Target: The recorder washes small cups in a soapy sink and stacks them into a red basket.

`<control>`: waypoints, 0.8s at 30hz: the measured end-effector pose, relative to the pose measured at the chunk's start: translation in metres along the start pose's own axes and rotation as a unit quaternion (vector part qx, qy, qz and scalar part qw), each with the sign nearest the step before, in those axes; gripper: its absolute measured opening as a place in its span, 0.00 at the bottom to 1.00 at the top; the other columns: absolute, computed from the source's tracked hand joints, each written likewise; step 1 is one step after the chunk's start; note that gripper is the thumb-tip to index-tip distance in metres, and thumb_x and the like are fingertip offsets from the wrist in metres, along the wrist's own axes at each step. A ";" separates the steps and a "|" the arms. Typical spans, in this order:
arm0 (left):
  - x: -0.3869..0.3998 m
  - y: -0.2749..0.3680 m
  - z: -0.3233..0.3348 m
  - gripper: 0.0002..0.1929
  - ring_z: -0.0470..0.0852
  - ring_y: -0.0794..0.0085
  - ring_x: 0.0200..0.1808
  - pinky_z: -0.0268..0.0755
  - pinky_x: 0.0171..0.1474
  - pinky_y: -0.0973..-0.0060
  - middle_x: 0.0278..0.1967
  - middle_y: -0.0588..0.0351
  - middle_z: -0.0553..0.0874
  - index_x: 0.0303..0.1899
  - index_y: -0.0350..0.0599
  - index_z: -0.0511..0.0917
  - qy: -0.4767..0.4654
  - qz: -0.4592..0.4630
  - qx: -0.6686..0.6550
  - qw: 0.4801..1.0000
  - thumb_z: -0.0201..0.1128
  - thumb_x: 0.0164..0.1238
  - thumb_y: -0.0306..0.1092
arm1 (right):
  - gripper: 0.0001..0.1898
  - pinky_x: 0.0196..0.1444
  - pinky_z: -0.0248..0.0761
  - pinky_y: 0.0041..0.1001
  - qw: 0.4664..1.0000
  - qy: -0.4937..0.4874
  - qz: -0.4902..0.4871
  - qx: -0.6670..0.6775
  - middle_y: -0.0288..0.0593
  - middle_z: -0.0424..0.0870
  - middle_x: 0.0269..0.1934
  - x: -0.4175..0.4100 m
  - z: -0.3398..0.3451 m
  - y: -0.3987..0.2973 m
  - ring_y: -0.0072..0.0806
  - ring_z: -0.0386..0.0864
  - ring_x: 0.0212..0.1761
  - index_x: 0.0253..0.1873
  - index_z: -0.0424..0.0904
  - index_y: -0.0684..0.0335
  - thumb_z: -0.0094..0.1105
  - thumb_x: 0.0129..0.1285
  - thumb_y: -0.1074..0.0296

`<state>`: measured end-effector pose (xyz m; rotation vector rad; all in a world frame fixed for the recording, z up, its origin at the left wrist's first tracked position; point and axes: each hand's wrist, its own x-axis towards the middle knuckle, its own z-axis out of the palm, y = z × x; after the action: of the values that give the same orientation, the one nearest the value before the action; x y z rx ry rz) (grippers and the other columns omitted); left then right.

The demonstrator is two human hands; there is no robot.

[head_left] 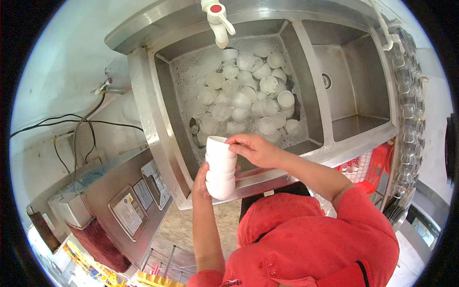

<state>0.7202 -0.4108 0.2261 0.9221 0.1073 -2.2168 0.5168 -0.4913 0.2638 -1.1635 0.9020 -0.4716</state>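
Observation:
Over the front edge of a stainless steel sink basin [304,86], I hold a tilted stack of several white cups [221,175], nested into one another. My left hand [202,184] wraps around the stack's lower part, its fingertips just showing on the far side. The thumb and fingers of my right hand [256,150] pinch the rim of the uppermost cup. In the basin beyond, many white cups and small bowls [247,94] lie jumbled in cloudy, foamy water, some partly sunk.
A white tap [218,25] with a red-marked handle overhangs the basin. To the right are a second basin [344,86] with a drain and a rack of glasses [408,114]. A red plastic basket [376,172] holding white cups stands below. Black cables [84,120] run along the left wall.

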 end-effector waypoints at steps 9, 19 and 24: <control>0.002 -0.004 -0.009 0.45 0.83 0.46 0.31 0.78 0.27 0.56 0.37 0.31 0.81 0.60 0.39 0.66 -0.067 0.098 -0.055 0.991 0.51 0.52 0.71 | 0.25 0.55 0.68 0.33 0.875 0.308 0.123 -0.353 0.53 0.78 0.53 0.102 -0.078 0.116 0.45 0.76 0.53 0.57 0.73 0.67 0.62 0.59 0.57; -0.009 -0.003 -0.011 0.44 0.83 0.47 0.28 0.77 0.27 0.56 0.35 0.34 0.82 0.61 0.38 0.65 -0.021 0.113 -0.042 0.992 0.48 0.55 0.71 | 0.17 0.47 0.70 0.38 0.960 0.173 0.200 0.088 0.39 0.77 0.48 0.088 -0.076 0.130 0.31 0.74 0.47 0.48 0.74 0.59 0.60 0.62 0.54; -0.002 0.006 0.007 0.40 0.84 0.47 0.31 0.80 0.28 0.55 0.37 0.35 0.83 0.60 0.38 0.67 -0.036 0.076 -0.017 0.996 0.45 0.60 0.67 | 0.13 0.55 0.69 0.51 0.861 0.158 0.091 0.475 0.35 0.77 0.46 0.030 -0.060 0.074 0.30 0.70 0.57 0.52 0.73 0.59 0.53 0.69 0.59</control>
<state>0.7207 -0.4159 0.2339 0.8039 0.0398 -2.0978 0.4763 -0.5212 0.1775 -0.0878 0.8744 -0.8403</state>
